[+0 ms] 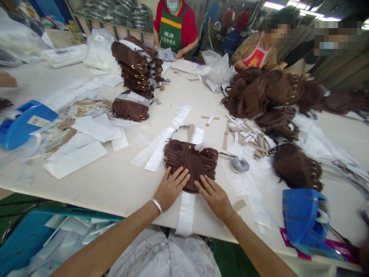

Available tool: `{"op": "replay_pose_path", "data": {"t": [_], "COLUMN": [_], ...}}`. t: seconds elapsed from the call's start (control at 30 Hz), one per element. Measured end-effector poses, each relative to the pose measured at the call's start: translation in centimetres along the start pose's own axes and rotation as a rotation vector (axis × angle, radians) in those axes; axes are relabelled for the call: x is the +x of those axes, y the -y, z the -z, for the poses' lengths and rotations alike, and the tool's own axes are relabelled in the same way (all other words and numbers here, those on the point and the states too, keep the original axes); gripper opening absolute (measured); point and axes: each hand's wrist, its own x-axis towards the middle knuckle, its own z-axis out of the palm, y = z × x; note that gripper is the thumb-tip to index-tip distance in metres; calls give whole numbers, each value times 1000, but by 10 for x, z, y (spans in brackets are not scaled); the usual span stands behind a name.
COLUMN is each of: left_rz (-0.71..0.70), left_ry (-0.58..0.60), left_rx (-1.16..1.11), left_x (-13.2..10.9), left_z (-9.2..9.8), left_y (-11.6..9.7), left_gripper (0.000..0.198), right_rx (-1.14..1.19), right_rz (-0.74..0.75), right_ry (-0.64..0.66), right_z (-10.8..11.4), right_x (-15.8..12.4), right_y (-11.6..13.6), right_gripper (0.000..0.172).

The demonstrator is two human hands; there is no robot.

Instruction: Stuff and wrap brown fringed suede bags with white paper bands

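Observation:
A dark brown fringed handbag lies flat on the table in front of me. My left hand rests on its lower left part, fingers stretched out. On the lower right part lies my right hand, its fingers also extended and flat. Under the bag a white strip runs down over the table's front edge, and more white strips show at its upper left. A wrapped strap joins the bag on its right, ending in a grey coil.
A stack of brown bags stands at the back left, a heap of them at the back right. Blue tape dispensers sit at both sides. Paper strips and white sheets lie scattered. Co-workers stand across the table.

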Motion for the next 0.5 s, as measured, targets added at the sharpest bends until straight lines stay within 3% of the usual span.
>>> {"op": "replay_pose_path", "data": {"t": [0.5], "left_rz": [-30], "left_ry": [5], "left_rx": [83], "left_x": [-5], "left_z": [4], "left_y": [-7], "left_gripper": [43], "right_rx": [-29], "right_rz": [49], "right_ry": [-22], "right_z": [-8], "right_x": [0], "right_y": [-2], "right_gripper": [42]}}
